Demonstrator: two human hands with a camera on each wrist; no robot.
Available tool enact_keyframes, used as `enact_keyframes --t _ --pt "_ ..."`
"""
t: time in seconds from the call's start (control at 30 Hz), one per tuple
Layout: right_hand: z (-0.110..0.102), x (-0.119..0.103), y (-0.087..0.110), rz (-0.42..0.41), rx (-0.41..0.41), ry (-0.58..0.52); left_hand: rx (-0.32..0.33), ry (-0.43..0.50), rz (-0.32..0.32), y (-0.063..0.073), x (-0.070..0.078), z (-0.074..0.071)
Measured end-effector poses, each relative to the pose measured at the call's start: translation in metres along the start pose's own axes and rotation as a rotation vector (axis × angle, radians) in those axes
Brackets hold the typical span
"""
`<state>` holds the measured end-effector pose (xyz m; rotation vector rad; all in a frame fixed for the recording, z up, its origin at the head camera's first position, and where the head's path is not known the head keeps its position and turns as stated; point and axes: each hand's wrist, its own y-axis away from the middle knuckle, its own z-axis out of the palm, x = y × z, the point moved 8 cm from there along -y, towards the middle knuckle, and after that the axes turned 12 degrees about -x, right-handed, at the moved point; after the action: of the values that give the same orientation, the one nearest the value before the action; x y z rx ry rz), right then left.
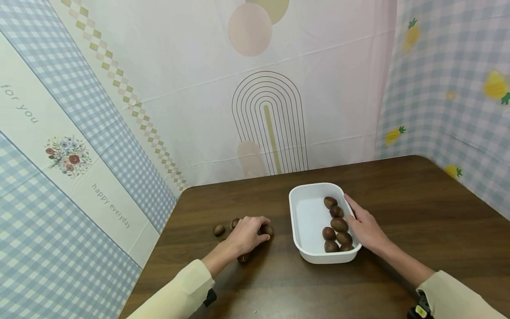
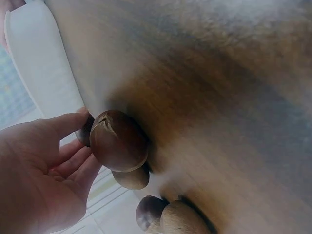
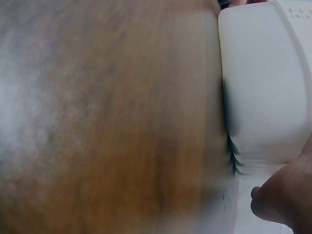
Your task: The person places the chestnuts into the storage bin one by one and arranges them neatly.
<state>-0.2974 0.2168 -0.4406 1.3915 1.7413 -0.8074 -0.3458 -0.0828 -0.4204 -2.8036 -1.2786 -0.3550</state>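
My left hand [image 1: 248,232] pinches a brown chestnut [image 1: 268,230] between thumb and fingers, low over the table. In the left wrist view that chestnut [image 2: 86,131] is partly hidden behind a nearer large chestnut [image 2: 119,141]. Other loose chestnuts lie around this hand, among them one [image 1: 219,229] to its left; the hand covers some. My right hand [image 1: 366,228] grips the right rim of a white rectangular container [image 1: 310,221], with the thumb over the edge. Several chestnuts [image 1: 339,224] sit along the container's right side.
The brown wooden table [image 1: 279,288] reaches back to a white patterned cloth [image 1: 199,110]. Checked blue cloth [image 1: 115,186] hangs at the left, and a pineapple-patterned cloth [image 1: 450,115] at the right.
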Motion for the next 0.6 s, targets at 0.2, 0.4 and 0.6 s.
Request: enact_keyframes --t 0.2,0.4,0.6 --pt "0.001 0.002 0.0 0.008 -0.005 -0.002 0.007 0.003 0.004 -0.004 0.003 -0.005" --pt "0.0 0.002 -0.001 0.01 0.0 0.001 0.018 -0.002 0.005 -0.01 0.007 -0.01" --pt "0.001 0.001 -0.001 0.01 0.002 -0.003 0.034 -0.011 0.009 -0.015 0.011 -0.013"
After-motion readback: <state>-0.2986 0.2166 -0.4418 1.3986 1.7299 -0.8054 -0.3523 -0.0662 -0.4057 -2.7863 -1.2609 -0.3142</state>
